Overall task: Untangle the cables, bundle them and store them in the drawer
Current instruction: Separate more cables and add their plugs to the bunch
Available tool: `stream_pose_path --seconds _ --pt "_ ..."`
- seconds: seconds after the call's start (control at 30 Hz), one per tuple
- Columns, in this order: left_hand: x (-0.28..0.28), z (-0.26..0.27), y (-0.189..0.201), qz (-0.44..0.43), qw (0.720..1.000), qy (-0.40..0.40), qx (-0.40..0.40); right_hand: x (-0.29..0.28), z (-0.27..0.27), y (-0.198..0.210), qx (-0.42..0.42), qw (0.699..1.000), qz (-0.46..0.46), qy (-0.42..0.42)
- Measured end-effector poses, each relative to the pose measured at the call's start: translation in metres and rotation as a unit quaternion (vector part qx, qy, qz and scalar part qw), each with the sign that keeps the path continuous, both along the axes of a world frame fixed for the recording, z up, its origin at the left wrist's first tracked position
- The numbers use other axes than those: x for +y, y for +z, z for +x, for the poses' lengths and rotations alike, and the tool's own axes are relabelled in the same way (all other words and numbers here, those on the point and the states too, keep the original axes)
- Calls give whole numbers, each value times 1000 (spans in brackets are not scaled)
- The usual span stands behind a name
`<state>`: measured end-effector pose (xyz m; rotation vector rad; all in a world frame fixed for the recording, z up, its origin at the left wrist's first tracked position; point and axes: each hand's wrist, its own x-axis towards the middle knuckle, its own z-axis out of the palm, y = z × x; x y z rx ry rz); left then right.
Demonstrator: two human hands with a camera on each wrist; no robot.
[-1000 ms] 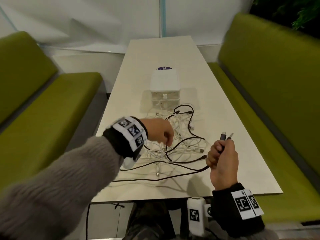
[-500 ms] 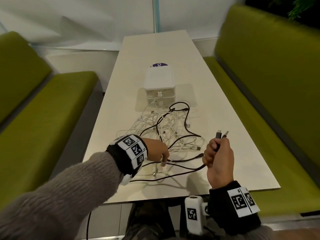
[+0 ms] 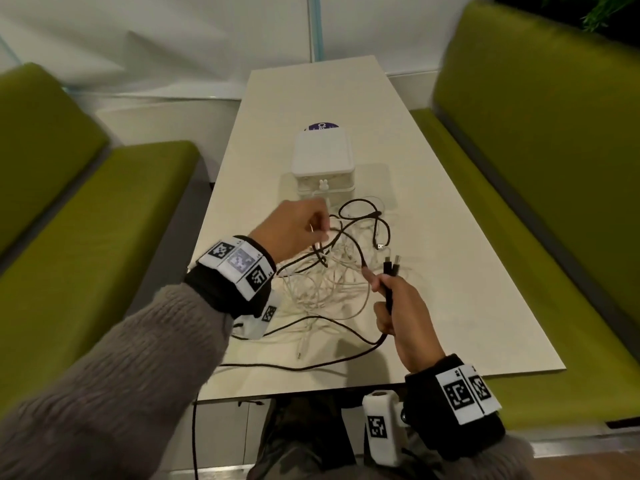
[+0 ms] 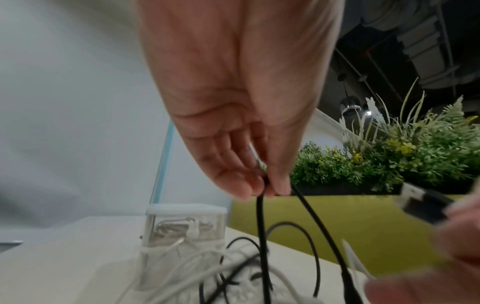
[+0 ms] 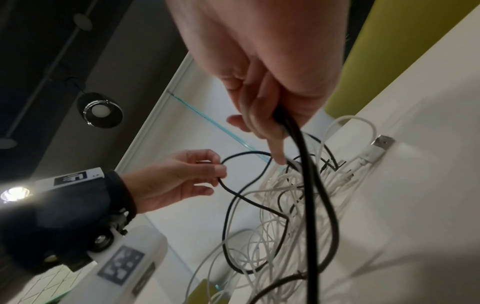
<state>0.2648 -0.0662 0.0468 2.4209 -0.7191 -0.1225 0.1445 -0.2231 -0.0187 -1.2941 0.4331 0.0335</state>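
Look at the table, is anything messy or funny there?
Yes. The white cables and black cable lie in one knotted heap on the table, and one black strand droops off the near edge.

Matt tabletop, plastic box, rubbery cables

Smooth pale tabletop; translucent plastic drawer box; matt black cable; glossy white cables; fuzzy knit sleeve.

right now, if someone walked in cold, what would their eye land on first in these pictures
First the heap of white cables in the middle of the table, with a black cable looping through it. Next the two hands above it: the left hand pinches a loop of the black cable, the right hand grips its plug ends. Behind stands a small white drawer box.
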Motion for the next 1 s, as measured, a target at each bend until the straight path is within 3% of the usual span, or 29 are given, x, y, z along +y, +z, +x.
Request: stream_pose_path --seconds 0.13,0.27,0.33,0.47,0.57,0.67,0.8,1.0 --pt "11 13 19 -166 981 87 -57 -4 3 -1 34 998 -7 -45" --pt "23 23 42 -375 911 149 -87 -7 4 0 36 996 21 -75" --pt "25 22 49 -436 882 156 -85 -8 3 -1 39 996 22 -75" --pt "21 14 36 -386 916 109 -1 -7 3 -3 24 997 42 -65" --pt "16 5 18 -377 917 106 73 -4 2 0 -8 998 43 -49" --pt "9 -10 4 -324 937 58 119 1 1 2 -50 997 29 -54" --pt "-7 -38 -14 -264 959 24 105 12 6 10 -101 991 53 -72" --pt "-15 -67 -39 -236 968 -2 88 17 12 16 -98 978 158 -92"
